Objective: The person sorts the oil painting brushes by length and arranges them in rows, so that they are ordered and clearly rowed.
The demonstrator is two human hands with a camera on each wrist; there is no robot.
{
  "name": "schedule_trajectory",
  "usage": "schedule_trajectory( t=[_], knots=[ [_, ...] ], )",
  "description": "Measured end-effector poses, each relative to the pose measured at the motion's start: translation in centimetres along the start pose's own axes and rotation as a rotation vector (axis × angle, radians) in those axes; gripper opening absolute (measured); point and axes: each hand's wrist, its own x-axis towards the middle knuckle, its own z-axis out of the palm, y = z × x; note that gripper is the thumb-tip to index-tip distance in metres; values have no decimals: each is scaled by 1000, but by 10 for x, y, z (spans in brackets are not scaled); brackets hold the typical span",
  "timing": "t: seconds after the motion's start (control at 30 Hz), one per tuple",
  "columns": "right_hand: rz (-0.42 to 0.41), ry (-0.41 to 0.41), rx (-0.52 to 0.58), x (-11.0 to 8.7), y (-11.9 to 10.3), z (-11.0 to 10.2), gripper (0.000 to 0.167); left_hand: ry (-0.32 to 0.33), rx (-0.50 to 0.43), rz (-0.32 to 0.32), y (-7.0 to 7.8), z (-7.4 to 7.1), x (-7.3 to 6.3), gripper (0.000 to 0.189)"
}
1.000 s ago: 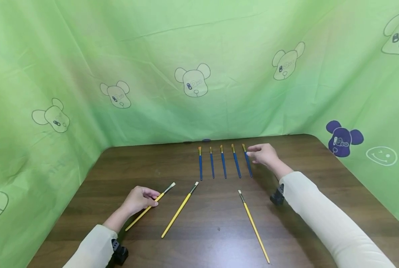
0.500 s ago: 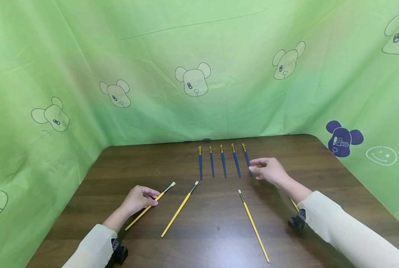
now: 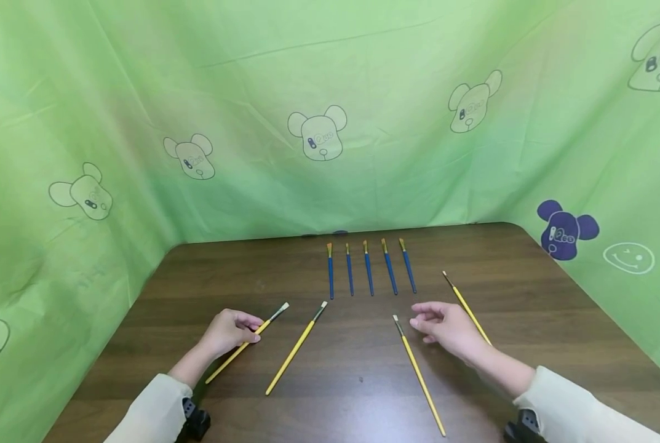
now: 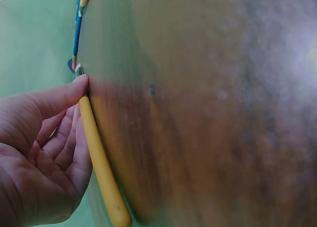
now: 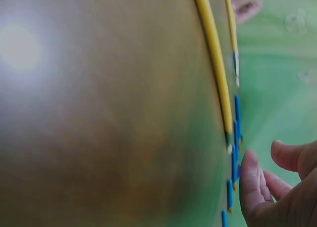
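At the left in the head view, my left hand pinches a yellow-handled paintbrush between thumb and fingers. Its pale flat bristles point away to the upper right. The left wrist view has the thumb across this brush's handle. My right hand hovers with loosely bent fingers and nothing between them. It is between two yellow paintbrushes: one just left of its fingertips, the other behind it, partly covered by the wrist. In the right wrist view, thumb and fingers of the right hand stand apart.
Another yellow paintbrush lies slanted right of the left hand. Several blue-handled paintbrushes form a row, bristles away, near the back of the brown wooden table. A green printed cloth hangs around the table's back and sides.
My right hand has drawn back from the rightmost blue brush toward the near side, uncovering the far-right yellow brush. The left hand and its brush have stayed put.
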Motion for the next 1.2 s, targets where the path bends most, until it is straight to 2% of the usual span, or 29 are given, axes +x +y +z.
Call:
schedule_trajectory(
  t=[0.3,0.43,0.7,0.77,1.0,1.2],
  knots=[
    [55,-40,-6,-26,1,13,37,-4,2,11,1,-1,0,24],
    [48,-55,4,-29,1,15,38,-3,0,13,1,0,0,24],
    [42,-53,-51,-31,3,16,40,-11,-5,18,3,0,1,24],
    [36,-44,-74,-31,4,17,39,-13,-5,18,4,-1,0,24],
    [-41,-12,-259,-30,7,20,45,-4,-5,-3,1,0,-1,24],
    [-81,-12,-312,-29,6,23,44,-1,2,2,1,1,-1,23]
  ],
)
